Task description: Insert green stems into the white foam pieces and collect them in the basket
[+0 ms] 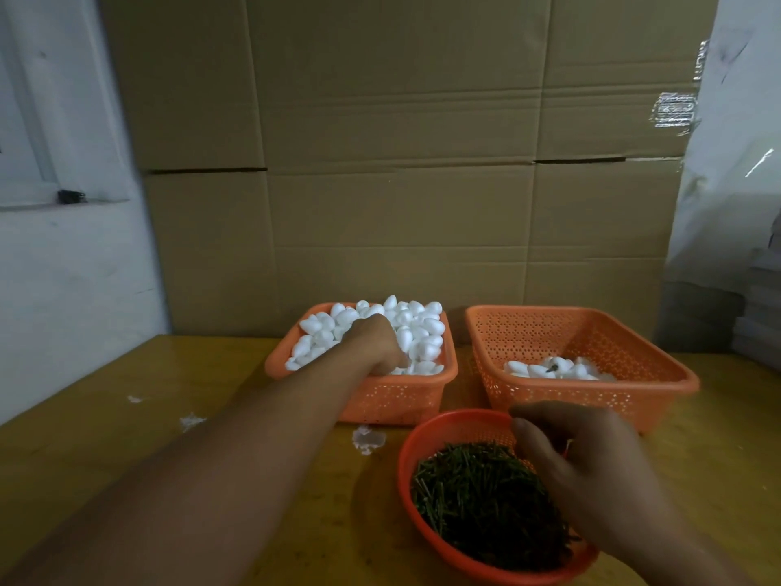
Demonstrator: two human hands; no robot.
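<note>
Reaching left hand (376,340) among foam pieces (416,327), grip hidden; right hand (579,463) curled over green stems (481,496)

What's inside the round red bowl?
The round red bowl holds a heap of thin green stems. The right hand covers the bowl's right side, so what lies under it is hidden.

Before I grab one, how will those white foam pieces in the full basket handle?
The foam pieces look egg-shaped and smooth, so probably apt to roll and slip. Heaped above the basket rim, neighbours may spill. Likely very light; the left hand should pinch gently.
</note>
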